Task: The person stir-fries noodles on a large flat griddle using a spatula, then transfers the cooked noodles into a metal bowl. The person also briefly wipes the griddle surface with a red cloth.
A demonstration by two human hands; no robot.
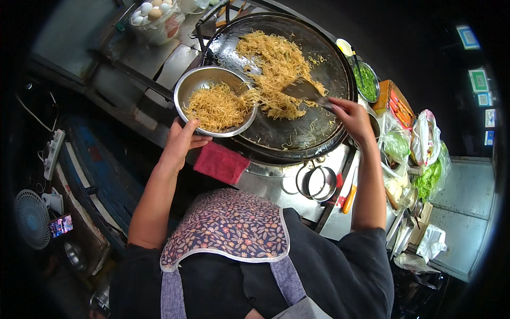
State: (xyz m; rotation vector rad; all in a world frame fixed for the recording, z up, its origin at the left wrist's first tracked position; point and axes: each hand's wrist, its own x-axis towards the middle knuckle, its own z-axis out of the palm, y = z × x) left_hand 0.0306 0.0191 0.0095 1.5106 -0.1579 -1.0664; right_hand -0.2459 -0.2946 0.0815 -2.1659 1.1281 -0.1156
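My left hand [182, 139] grips the rim of a stainless steel bowl [190, 85] from its near left side. Fried noodles [217, 105] lie in the bowl, and some strands hang over its right rim toward the griddle. The bowl is tilted over the left edge of a round black griddle [306, 131]. On the griddle a large heap of noodles [275, 60] spreads from the back to the middle. In my right hand [352, 117] is the handle of a metal spatula [303, 89]; its blade, slightly blurred, is at the right side of the heap.
A red cloth [221, 162] lies by the griddle's near edge. Metal rings [316, 181] and an orange-handled knife [350, 197] are at the near right. Chopped greens fill a bowl [366, 81] beyond the griddle's right edge, near a box of sausages [398, 107]. Eggs [153, 12] stand at the back left.
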